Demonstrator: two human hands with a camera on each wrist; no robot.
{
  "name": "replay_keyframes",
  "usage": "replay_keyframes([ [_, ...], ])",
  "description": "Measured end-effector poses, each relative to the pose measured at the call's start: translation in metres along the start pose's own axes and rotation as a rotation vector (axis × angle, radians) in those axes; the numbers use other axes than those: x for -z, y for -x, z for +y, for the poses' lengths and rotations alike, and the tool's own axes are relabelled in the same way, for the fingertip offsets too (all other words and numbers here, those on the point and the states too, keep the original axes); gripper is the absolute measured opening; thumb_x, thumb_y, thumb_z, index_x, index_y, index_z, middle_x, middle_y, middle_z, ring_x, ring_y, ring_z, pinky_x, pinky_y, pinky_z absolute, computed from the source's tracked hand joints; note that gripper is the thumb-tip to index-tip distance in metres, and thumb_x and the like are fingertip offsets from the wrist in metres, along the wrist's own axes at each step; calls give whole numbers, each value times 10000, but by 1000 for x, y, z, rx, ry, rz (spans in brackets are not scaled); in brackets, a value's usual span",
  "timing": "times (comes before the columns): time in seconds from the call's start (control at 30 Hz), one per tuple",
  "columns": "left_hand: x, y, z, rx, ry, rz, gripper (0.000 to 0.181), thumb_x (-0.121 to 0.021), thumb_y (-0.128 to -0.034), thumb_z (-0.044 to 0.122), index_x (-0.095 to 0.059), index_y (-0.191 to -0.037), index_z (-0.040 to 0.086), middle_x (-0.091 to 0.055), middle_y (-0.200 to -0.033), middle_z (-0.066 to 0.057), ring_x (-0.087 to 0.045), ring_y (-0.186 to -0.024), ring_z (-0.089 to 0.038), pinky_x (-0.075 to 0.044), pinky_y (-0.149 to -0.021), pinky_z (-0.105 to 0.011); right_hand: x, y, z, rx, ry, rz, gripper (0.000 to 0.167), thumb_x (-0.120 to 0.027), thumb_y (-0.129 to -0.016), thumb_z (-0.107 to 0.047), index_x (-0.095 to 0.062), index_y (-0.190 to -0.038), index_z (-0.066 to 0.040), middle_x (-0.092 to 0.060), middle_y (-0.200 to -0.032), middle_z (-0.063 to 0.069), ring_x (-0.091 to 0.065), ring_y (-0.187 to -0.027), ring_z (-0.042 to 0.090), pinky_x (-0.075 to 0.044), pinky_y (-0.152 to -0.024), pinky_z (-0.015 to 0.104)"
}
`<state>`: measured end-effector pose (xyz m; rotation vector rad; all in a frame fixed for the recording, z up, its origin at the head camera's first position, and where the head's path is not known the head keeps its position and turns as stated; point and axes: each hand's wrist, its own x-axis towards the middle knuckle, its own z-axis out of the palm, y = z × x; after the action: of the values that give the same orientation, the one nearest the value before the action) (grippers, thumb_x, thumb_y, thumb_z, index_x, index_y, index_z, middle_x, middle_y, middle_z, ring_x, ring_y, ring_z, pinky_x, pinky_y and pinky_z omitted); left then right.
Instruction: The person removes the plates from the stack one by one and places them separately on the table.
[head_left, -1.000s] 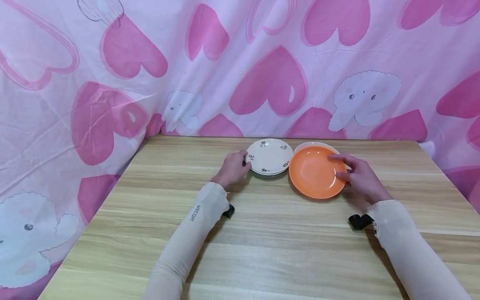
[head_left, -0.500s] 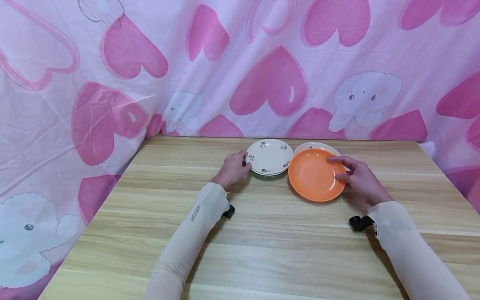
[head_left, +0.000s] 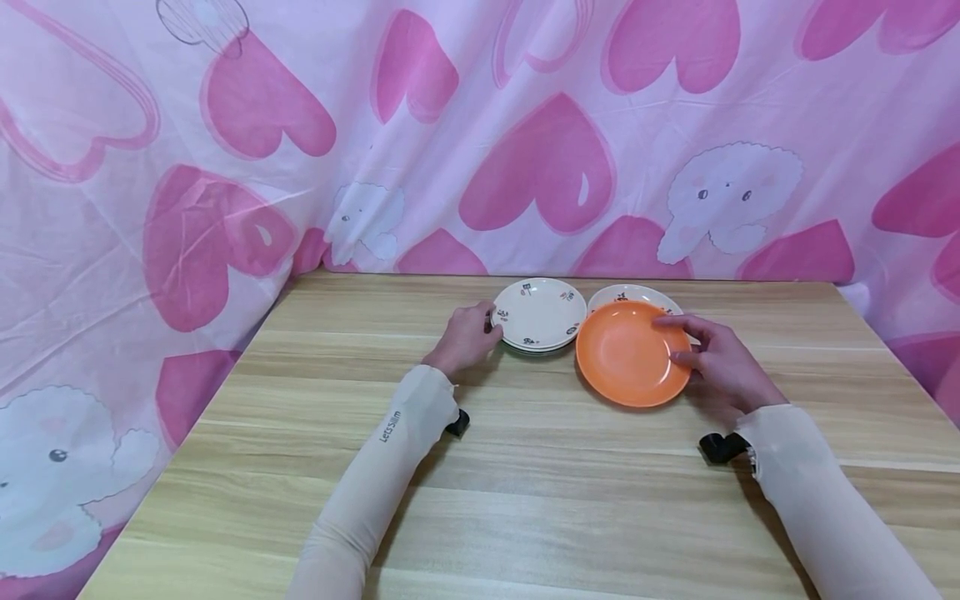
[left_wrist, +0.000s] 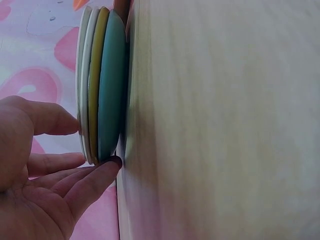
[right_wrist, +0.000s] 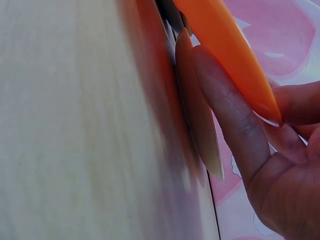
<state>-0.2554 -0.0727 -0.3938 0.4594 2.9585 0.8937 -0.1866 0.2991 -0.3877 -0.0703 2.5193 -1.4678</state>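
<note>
My right hand (head_left: 723, 358) grips the right rim of an orange plate (head_left: 630, 354). In the right wrist view the orange plate (right_wrist: 235, 55) is tilted and raised off the table, its edge between the fingers. Partly covered behind it lies a white patterned plate (head_left: 637, 294), seen edge-on as a pale plate (right_wrist: 197, 110). To the left stands a stack of plates (head_left: 538, 312) with a white patterned one on top. My left hand (head_left: 465, 337) holds that stack's left edge. White, yellow and teal rims (left_wrist: 111, 90) show between its digits in the left wrist view.
The plates stand near the far edge of a wooden table (head_left: 525, 500). Behind it hangs a pink curtain (head_left: 420, 167) with hearts and white animals. Black wrist cameras sit under both sleeves.
The orange plate has come slightly toward me in my right hand, showing more of the white patterned plate behind it. My left hand and the stack have stayed in place.
</note>
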Motion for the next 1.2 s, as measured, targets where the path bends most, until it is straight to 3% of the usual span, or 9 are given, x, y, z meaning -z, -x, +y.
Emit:
replay_keyframes([
  [0.23, 0, 0, 1, 13, 1, -3, 315, -596, -962, 178, -609, -1243, 38, -682, -994, -100, -606, -883, -217, -501, -725, -288, 0, 0, 3, 5, 7, -8, 566, -561, -944, 12, -453, -1488, -102, -264, -1642, 159, -572, -1053, 40, -599, -832, 243],
  [0.63, 1, 1, 2, 36, 5, -13, 317, -590, -969, 181, -604, -1258, 52, -678, -1028, -92, -599, -907, -211, -489, -732, -282, -1, 3, 4, -5, -1, -20, 566, -558, -944, 19, -462, -1485, -116, -312, -1619, 151, -401, -1309, 315, -572, -835, 176],
  [0.87, 1, 0, 2, 36, 5, -14, 324, -583, -973, 185, -599, -1266, 50, -676, -1031, -96, -602, -905, -212, -496, -728, -279, 0, 4, 3, 3, -8, -37, 558, -552, -943, 22, -472, -1477, -122, -304, -1629, 132, -321, -1392, 344, -573, -842, 180],
  [1.2, 0, 0, 1, 35, 4, -10, 327, -583, -970, 191, -602, -1266, 54, -679, -1042, -99, -601, -925, -221, -507, -766, -303, 0, 5, 4, -26, -4, -58, 596, -580, -942, 14, -443, -1506, -119, -307, -1619, 164, -510, -1148, 156, -584, -860, 217],
])
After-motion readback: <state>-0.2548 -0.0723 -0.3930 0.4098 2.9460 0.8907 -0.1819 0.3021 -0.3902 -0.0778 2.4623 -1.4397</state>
